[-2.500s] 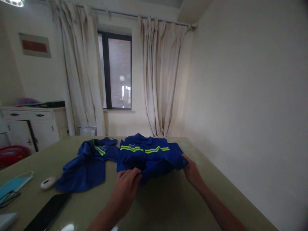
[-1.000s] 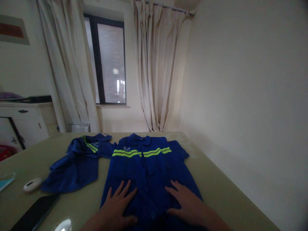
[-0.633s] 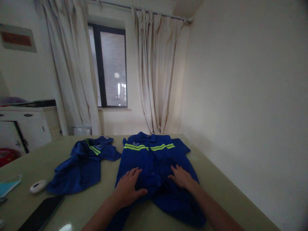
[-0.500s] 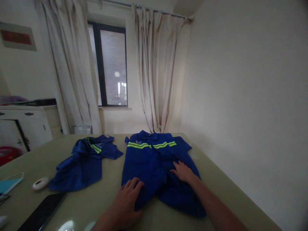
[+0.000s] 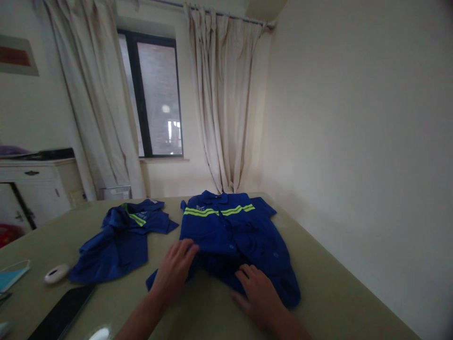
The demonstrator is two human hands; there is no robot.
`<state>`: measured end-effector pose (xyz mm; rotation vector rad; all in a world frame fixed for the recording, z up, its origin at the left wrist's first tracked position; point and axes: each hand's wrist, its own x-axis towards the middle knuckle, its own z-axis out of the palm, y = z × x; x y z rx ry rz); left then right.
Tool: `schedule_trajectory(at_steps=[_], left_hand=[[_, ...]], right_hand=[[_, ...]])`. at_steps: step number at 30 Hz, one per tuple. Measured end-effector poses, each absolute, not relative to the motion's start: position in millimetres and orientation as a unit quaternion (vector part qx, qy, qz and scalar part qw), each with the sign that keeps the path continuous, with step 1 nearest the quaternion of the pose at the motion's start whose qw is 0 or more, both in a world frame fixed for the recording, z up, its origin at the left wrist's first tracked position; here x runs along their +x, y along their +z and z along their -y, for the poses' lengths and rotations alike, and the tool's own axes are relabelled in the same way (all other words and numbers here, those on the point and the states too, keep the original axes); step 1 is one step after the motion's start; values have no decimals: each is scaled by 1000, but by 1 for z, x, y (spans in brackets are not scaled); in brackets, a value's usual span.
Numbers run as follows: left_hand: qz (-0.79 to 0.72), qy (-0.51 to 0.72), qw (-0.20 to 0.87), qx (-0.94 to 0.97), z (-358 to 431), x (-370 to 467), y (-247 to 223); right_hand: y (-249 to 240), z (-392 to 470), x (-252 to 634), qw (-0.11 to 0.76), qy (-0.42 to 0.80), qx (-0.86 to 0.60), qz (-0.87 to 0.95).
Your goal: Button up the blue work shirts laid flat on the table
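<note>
A blue short-sleeved work shirt (image 5: 208, 231) with yellow-green stripes lies front up on the table, collar at the far end. My left hand (image 5: 177, 264) is closed on the lower left part of its front, which is lifted and folded up. At the lower hem, my right hand (image 5: 257, 288) touches the shirt with bent fingers, its thumb apart and blurred by motion. Left of it lies a second blue shirt (image 5: 120, 245) with the same stripes, crumpled and apart from both hands.
On the left side of the greenish table (image 5: 329, 293) are a black phone (image 5: 62, 314), a small white oval device (image 5: 56, 274) and a blue face mask (image 5: 13, 278). A white cabinet (image 5: 38, 189) stands behind at left. The wall (image 5: 354, 141) runs along the table's right side.
My left hand has moved up and raised the shirt's lower left front. My right hand has drawn back from the shirt's middle to its lower hem. The view has shifted slightly right.
</note>
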<state>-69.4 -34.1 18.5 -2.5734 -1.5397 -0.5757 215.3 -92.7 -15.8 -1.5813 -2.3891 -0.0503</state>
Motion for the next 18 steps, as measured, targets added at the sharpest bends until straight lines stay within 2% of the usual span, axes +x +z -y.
schedule_trajectory(at_steps=[3, 6, 11, 13, 14, 18], left_hand=[[375, -79, 57, -922, 56, -65, -7], [436, -39, 59, -897, 64, -72, -13], [546, -77, 97, -828, 54, -87, 11], [549, -88, 51, -830, 59, -94, 20], [539, -97, 6, -836, 65, -98, 24], [490, -118, -230, -833, 107, -119, 33]], right_hand=[[-25, 83, 223, 101, -41, -579, 808], [-17, 71, 230, 101, -25, -573, 813], [21, 79, 240, 303, 92, -504, 804], [38, 95, 248, 340, 114, -476, 803], [45, 105, 252, 330, 125, -464, 812], [57, 140, 281, 211, 162, -437, 859]])
